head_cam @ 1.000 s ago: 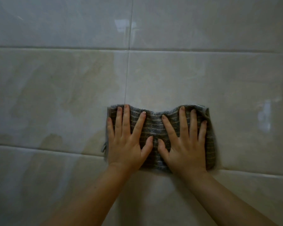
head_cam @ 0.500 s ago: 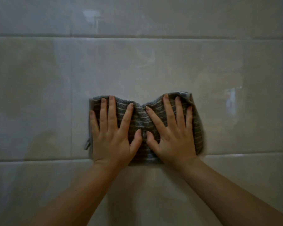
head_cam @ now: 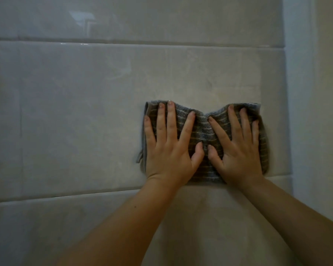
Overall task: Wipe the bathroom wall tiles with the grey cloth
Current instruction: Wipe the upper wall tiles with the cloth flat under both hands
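Observation:
A grey cloth [head_cam: 203, 129] with pale stripes lies flat against the glossy beige wall tiles [head_cam: 75, 112], bunched a little in the middle. My left hand [head_cam: 168, 152] presses its left half with fingers spread. My right hand [head_cam: 238, 152] presses the right half the same way, thumbs nearly touching. The cloth's lower edge sits on a horizontal grout line, and a small tag hangs off its left side. Both palms hide much of the fabric.
A white vertical strip [head_cam: 298, 93] runs down the wall just right of the cloth, with another beige surface [head_cam: 331, 112] beyond it. Horizontal grout lines cross above and below. Broad tiled wall stretches to the left.
Both hands have slid the cloth to the right along the same tile row, and the white vertical strip has come into view close to its right edge.

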`<action>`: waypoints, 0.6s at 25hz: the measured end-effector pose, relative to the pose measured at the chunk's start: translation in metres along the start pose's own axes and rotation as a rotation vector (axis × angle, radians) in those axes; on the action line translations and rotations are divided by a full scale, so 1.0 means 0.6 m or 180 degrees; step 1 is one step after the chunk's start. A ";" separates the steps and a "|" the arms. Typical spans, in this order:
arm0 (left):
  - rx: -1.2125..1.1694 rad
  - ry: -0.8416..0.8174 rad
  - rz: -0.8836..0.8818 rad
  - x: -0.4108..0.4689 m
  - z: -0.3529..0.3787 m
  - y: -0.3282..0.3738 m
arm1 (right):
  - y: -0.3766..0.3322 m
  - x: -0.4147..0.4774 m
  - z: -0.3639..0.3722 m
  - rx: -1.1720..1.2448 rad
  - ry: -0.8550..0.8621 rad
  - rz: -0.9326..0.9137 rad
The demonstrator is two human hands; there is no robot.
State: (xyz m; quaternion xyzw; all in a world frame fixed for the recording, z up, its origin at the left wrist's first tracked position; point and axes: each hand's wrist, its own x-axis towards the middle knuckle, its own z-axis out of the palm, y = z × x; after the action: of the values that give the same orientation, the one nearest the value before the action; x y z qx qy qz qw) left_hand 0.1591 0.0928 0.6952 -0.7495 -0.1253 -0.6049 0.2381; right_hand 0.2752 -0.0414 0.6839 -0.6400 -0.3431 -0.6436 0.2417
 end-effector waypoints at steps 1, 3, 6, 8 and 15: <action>-0.0038 -0.0003 0.0036 0.010 0.004 0.021 | 0.021 -0.002 -0.002 -0.0012 0.0013 0.0063; -0.0132 -0.0015 0.0132 0.027 0.011 0.064 | 0.059 -0.010 -0.005 -0.0031 0.0045 0.0282; -0.0204 -0.0048 0.0243 0.034 0.020 0.106 | 0.090 -0.029 -0.008 -0.0036 0.0040 0.0596; -0.0276 -0.0067 0.0350 0.019 0.024 0.112 | 0.090 -0.044 -0.008 -0.0049 0.0013 0.0704; -0.0184 0.0038 0.0577 -0.014 0.007 0.003 | -0.019 -0.039 0.005 -0.0183 -0.0015 0.0833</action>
State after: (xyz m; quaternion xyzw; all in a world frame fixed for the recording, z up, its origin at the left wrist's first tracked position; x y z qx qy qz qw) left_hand 0.1613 0.0941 0.6860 -0.7607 -0.0381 -0.5887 0.2709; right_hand 0.2702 -0.0346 0.6591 -0.6875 -0.2386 -0.6146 0.3044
